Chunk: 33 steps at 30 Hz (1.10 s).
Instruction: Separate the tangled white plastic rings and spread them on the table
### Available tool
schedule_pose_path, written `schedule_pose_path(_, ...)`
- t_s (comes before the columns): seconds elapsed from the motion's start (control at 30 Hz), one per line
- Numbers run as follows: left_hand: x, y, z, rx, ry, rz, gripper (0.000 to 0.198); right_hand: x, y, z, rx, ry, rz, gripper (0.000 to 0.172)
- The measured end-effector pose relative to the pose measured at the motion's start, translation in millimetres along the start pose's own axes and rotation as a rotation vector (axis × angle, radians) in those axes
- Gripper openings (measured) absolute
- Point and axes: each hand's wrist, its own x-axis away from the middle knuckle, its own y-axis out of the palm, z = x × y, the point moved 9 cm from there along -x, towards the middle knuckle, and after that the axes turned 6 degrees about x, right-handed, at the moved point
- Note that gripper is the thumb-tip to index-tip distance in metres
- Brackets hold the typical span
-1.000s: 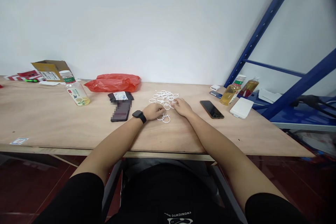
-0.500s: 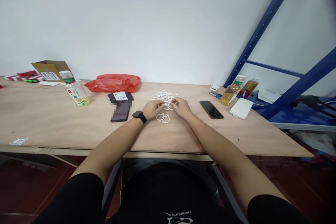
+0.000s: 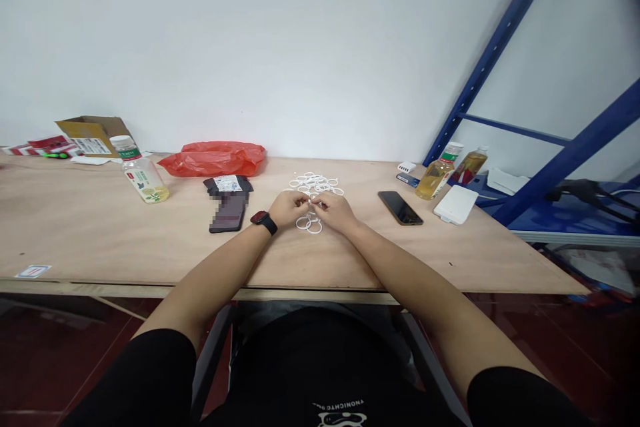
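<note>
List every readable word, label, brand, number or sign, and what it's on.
"NON", apparently, in upside-down lettering on the black shirt; rest uncertain.
Left bottle, label: too small.
Right bottle, label: too small.
Rear bottle: unreadable.
Carton, printed label: too small.
Black package, white label: blurred.
Table-edge sticker: blurred.
Small blue box: too small.
White rings: no lettering visible.

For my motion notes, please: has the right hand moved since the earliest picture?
Yes: judged against the phone on the right, the right hand has moved leftward, farther from that phone and closer to the left hand.
</note>
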Motion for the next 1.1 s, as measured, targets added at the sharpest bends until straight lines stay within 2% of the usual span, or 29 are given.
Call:
schedule_pose_path(0.47,-1,-5.1,3,-0.045,0.054,0.040,0.013,2,10,-12,-0.021,-0.056,-0.037,0.015)
schedule_pose_path(0.63,-2,-12.4,-1,-0.104,0.001,0.087,0.014,-2,2,2,-0.071,0.007,-0.002,0.017)
schedule_pose_path(0.7,-2,-9.1,-6,-0.096,-0.027,0.041,0.017,-4,-3,19,-0.032,0.085,0.015,0.019)
schedule_pose_path(0.77,-1,1.0,-13,-0.081,-0.051,-0.066,0.021,-3,-4,39,0.034,0.160,-0.008,0.022)
schedule_pose_path(0.9,2,22.1,-20,-0.090,-0.039,-0.257,0.024,0,10,65,0.195,0.195,-0.184,0.035)
schedule_pose_path(1.0,3,26.1,-16,-0.136,0.010,-0.270,0.025,2,19,67,0.302,0.160,-0.274,0.030)
schedule_pose_path(1.1,2,24.3,-13,-0.165,0.023,-0.244,0.026,1,23,62,0.350,0.127,-0.303,0.023)
